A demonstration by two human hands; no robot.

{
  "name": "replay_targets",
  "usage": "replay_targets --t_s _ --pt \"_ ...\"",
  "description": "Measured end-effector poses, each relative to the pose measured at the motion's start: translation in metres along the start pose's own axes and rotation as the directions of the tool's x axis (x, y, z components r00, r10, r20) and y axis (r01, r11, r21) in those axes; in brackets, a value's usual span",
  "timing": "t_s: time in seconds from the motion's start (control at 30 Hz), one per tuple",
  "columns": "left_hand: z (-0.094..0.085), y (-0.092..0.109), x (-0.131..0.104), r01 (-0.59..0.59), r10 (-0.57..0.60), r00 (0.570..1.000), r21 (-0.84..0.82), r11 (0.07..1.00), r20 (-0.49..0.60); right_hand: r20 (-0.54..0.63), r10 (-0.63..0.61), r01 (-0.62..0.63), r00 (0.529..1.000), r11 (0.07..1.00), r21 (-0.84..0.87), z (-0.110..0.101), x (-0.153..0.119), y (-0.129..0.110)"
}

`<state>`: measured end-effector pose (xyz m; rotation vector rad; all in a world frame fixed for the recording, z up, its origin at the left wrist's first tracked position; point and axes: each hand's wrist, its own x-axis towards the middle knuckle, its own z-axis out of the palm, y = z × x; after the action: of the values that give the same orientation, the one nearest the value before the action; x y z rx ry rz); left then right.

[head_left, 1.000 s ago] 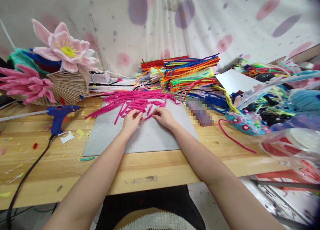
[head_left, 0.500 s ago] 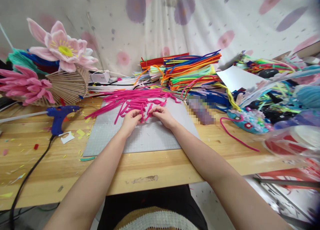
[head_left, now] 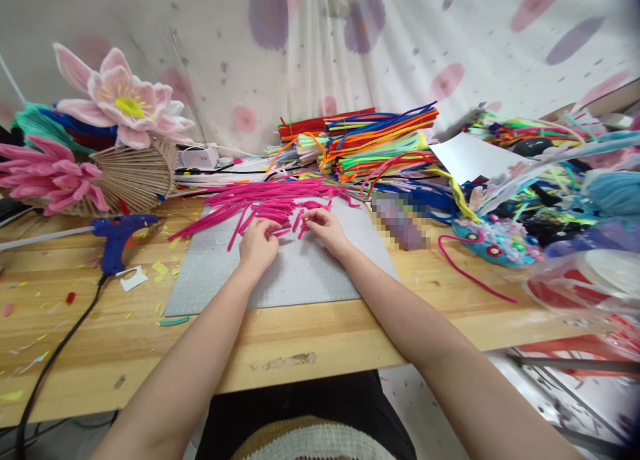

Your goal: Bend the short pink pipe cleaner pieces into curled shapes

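Note:
Above the grey cutting mat (head_left: 310, 280) my left hand (head_left: 260, 243) is closed, its fingers pinching a pink pipe cleaner piece (head_left: 281, 233) that points right. My right hand (head_left: 323, 228), a little to the right, pinches a bent pink pipe cleaner (head_left: 301, 225) between thumb and fingers. The two hands are apart. Just beyond them lies a pile of long and short pink pipe cleaners (head_left: 270, 192), partly hidden by my left hand.
A blue glue gun (head_left: 115, 240) with a black cable lies at the left, near pink fabric-like flowers (head_left: 130, 103). Bundles of coloured pipe cleaners (head_left: 385, 140) are stacked behind the mat. A blue decorated piece (head_left: 500, 241) and a clear tub (head_left: 585, 280) stand right.
My left hand has turned and moved slightly left and down, away from my right hand. The piece it held upright now lies more level. My right hand stays almost in place.

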<state>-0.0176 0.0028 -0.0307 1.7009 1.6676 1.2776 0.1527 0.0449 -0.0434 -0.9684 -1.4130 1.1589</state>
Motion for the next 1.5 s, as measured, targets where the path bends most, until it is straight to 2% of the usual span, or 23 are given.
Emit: replay_targets --t_s 0.07,0.13,0.17,0.23,0.33,0.47,0.57,0.67,0.83,0.93,1.0,1.07,1.13,1.17,1.27,1.33,1.4,1.43,1.5 --pt "-0.001 0.007 -0.003 -0.148 0.152 0.986 0.061 0.987 -0.065 -0.042 0.019 -0.018 0.999 0.999 0.035 0.003 0.001 0.001" --pt "0.001 0.012 -0.006 -0.216 0.216 0.976 0.015 0.976 -0.003 -0.057 0.045 -0.040 0.997 0.997 0.073 0.008 0.001 -0.001" --pt "0.003 0.013 -0.007 -0.212 0.213 0.976 -0.028 0.977 0.043 -0.052 0.050 -0.045 0.997 0.995 0.086 0.010 0.001 -0.002" --pt "0.008 0.012 -0.008 -0.146 0.155 0.985 -0.112 0.983 0.081 -0.016 0.049 -0.047 0.999 0.994 0.094 0.016 -0.001 -0.004" --pt "0.012 0.009 -0.009 -0.040 0.057 0.995 -0.202 0.979 0.081 0.017 0.050 -0.052 0.999 0.995 0.091 0.023 -0.002 -0.006" --pt "0.014 0.010 -0.010 0.018 0.005 0.995 -0.225 0.974 0.103 -0.097 0.078 -0.073 0.992 0.996 0.045 0.028 -0.001 -0.007" --pt "0.014 0.012 -0.010 0.055 -0.039 0.997 -0.232 0.971 0.070 -0.077 0.093 -0.091 0.993 0.995 0.033 0.028 0.000 -0.010" --pt "0.012 0.013 -0.010 0.061 -0.043 0.996 -0.241 0.969 0.077 -0.061 0.068 -0.070 0.996 0.997 -0.023 0.028 0.000 -0.013" --pt "0.011 0.012 -0.009 -0.015 0.022 0.999 -0.190 0.982 0.033 -0.114 0.035 -0.048 0.993 0.992 -0.116 0.038 0.003 -0.015" --pt "0.012 0.009 -0.006 -0.026 0.008 0.997 -0.246 0.969 -0.075 -0.018 0.068 -0.070 0.998 0.990 -0.126 0.041 0.009 -0.016" --pt "0.011 0.007 -0.002 0.030 -0.093 0.986 -0.398 0.917 -0.139 0.089 0.071 -0.049 0.994 0.972 -0.228 0.036 0.017 -0.017" --pt "0.008 0.006 0.003 0.133 -0.243 0.963 -0.584 0.801 -0.115 0.118 0.003 0.050 0.993 0.895 -0.444 0.024 0.024 -0.017" --pt "0.005 0.004 0.008 0.231 -0.354 0.934 -0.699 0.677 -0.034 0.118 -0.105 0.157 0.987 0.729 -0.667 0.011 0.030 -0.016" --pt "0.003 0.004 0.010 0.263 -0.382 0.924 -0.722 0.640 -0.002 0.197 -0.103 0.217 0.975 0.626 -0.749 0.004 0.031 -0.016" --pt "0.000 0.006 0.012 0.300 -0.394 0.918 -0.723 0.622 0.043 0.440 -0.048 0.424 0.897 0.378 -0.823 -0.006 0.031 -0.018" --pt "0.000 0.007 0.010 0.297 -0.370 0.928 -0.705 0.644 0.053 0.507 -0.030 0.496 0.861 0.267 -0.826 -0.007 0.028 -0.021" --pt "0.001 0.008 0.008 0.293 -0.348 0.935 -0.686 0.666 0.061 0.528 -0.012 0.518 0.849 0.213 -0.828 -0.006 0.024 -0.025" --pt "0.001 0.008 0.008 0.293 -0.343 0.937 -0.673 0.679 0.063 0.529 -0.005 0.518 0.849 0.215 -0.828 -0.006 0.022 -0.027" --pt "0.002 0.007 0.006 0.301 -0.334 0.940 -0.630 0.716 0.070 0.502 -0.028 0.489 0.865 0.277 -0.827 -0.007 0.018 -0.027"
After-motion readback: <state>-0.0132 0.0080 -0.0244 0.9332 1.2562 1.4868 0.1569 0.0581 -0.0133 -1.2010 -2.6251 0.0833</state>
